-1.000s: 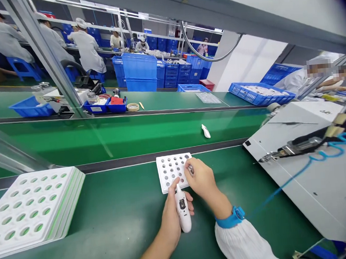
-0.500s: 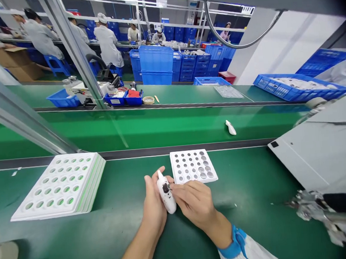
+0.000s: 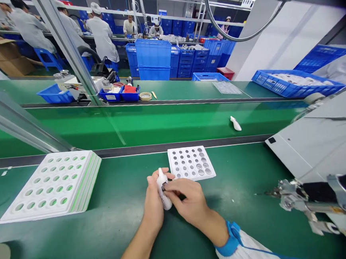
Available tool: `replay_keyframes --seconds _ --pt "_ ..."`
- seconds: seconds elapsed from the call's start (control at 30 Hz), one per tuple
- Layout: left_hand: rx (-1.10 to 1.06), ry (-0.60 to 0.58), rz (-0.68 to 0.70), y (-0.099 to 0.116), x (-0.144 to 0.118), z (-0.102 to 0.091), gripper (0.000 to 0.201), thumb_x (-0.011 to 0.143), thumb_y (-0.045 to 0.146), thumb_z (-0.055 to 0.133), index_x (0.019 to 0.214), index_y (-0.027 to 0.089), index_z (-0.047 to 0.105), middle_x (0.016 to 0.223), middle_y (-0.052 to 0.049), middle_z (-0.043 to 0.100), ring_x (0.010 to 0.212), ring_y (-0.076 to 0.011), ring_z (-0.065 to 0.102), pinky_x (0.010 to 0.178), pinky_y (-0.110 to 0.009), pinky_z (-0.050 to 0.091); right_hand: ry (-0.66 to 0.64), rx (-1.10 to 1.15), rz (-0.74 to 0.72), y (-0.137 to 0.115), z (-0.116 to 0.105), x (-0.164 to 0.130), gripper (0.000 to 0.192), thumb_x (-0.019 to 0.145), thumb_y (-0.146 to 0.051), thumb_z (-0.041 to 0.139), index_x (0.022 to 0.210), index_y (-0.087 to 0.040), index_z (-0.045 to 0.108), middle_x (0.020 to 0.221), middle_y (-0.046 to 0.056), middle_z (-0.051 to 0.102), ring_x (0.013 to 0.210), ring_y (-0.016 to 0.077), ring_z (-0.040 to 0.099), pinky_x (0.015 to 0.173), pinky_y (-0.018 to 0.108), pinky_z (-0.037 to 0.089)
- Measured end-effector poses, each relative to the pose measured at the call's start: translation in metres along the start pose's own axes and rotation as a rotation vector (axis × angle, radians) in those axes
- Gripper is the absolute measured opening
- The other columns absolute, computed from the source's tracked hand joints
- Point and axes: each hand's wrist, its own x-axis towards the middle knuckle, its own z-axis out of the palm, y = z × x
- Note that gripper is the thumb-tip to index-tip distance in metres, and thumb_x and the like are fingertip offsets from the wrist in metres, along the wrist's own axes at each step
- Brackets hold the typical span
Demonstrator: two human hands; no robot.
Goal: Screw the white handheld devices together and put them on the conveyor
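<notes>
My left hand (image 3: 153, 203) is closed round a small white bottle-shaped device (image 3: 164, 198) with a narrow tip, held upright over the green bench. The thumb and fingers of my right hand (image 3: 189, 202) are pinched together against a dark opening in the device's face. Whatever lies between those fingertips is hidden. Just beyond my hands is a white tray (image 3: 180, 175) with rows of round holes, and several silver discs like coin cells (image 3: 205, 165) sit at its right side. A blue band (image 3: 229, 238) circles my right wrist.
At the left stands a stack of white foam trays (image 3: 46, 191). A powered screwdriver (image 3: 313, 198) juts in from the right beside a grey machine panel (image 3: 323, 141). Another white device (image 3: 235, 123) lies on the green conveyor belt (image 3: 166, 124). Co-workers (image 3: 101, 33) sit beyond blue crates (image 3: 153, 55).
My right fingertips have moved slightly left and now cover more of the dark opening. The device on the belt has shifted to the right. The camera view has tilted a little.
</notes>
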Motion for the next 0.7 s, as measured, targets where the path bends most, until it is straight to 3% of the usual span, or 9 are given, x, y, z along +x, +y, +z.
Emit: replay_keyframes --seconds 0.1,0.2,0.27,0.4,0.53,0.63,0.7 --pt "0.024 -0.084 0.016 -0.003 0.000 -0.004 0.072 0.081 0.076 0.036 0.114 0.015 0.058 0.086 -0.010 0.067 0.079 -0.0225 0.062 0.070 -0.032 0.048 0.002 0.338 0.446 0.000 0.003 0.001 0.025 0.074 -0.018 0.072 0.095 -0.022 0.060 0.072 -0.003 0.056 0.056 0.0088 0.045 0.051 0.023 0.038" --pt "0.054 -0.121 0.035 -0.003 -0.003 -0.005 0.078 0.080 0.078 0.036 0.120 0.014 0.057 0.089 -0.012 0.067 0.087 -0.0257 0.063 0.074 -0.034 0.048 -0.146 0.586 0.711 0.004 0.001 0.002 0.034 0.070 -0.026 0.075 0.098 -0.020 0.059 0.056 -0.009 0.040 0.050 0.0074 0.035 0.048 0.022 0.030" --pt "0.091 -0.136 0.085 -0.003 -0.005 -0.003 0.076 0.081 0.076 0.036 0.117 0.014 0.059 0.101 -0.013 0.066 0.094 -0.0270 0.061 0.079 -0.035 0.048 -0.204 0.679 0.769 0.007 0.000 0.000 0.034 0.068 -0.031 0.078 0.093 -0.018 0.059 0.053 -0.010 0.037 0.048 0.0065 0.033 0.047 0.022 0.026" --pt "0.174 -0.112 0.166 -0.004 -0.005 0.000 0.067 0.086 0.071 0.033 0.104 0.015 0.064 0.120 -0.013 0.059 0.102 -0.0267 0.057 0.087 -0.036 0.045 -0.172 0.789 0.853 0.008 0.001 -0.003 0.039 0.068 -0.040 0.080 0.090 -0.018 0.056 0.055 -0.007 0.045 0.048 0.0065 0.038 0.049 0.022 0.028" --pt "0.132 -0.077 0.155 -0.006 -0.009 0.002 0.062 0.086 0.069 0.036 0.101 0.016 0.064 0.108 -0.012 0.064 0.092 -0.0240 0.059 0.083 -0.036 0.046 -0.160 0.761 0.892 0.005 0.002 -0.002 0.040 0.068 -0.046 0.079 0.086 -0.019 0.056 0.050 -0.009 0.040 0.042 0.0053 0.032 0.043 0.020 0.023" --pt "0.074 -0.101 0.074 -0.002 -0.009 0.000 0.054 0.088 0.063 0.041 0.108 0.017 0.060 0.089 -0.011 0.066 0.073 -0.0205 0.062 0.065 -0.032 0.047 -0.189 0.725 0.876 0.004 0.003 -0.003 0.052 0.068 -0.051 0.077 0.104 -0.019 0.060 0.050 -0.008 0.041 0.042 0.0067 0.033 0.042 0.021 0.023" --pt "0.093 -0.059 0.047 0.007 0.002 -0.005 0.044 0.089 0.054 0.044 0.112 0.017 0.055 0.083 -0.009 0.066 0.063 -0.0173 0.060 0.057 -0.028 0.046 -0.159 0.689 0.819 0.005 0.006 -0.006 0.066 0.072 -0.053 0.073 0.125 -0.019 0.053 0.052 -0.007 0.045 0.044 0.0093 0.037 0.043 0.023 0.029"
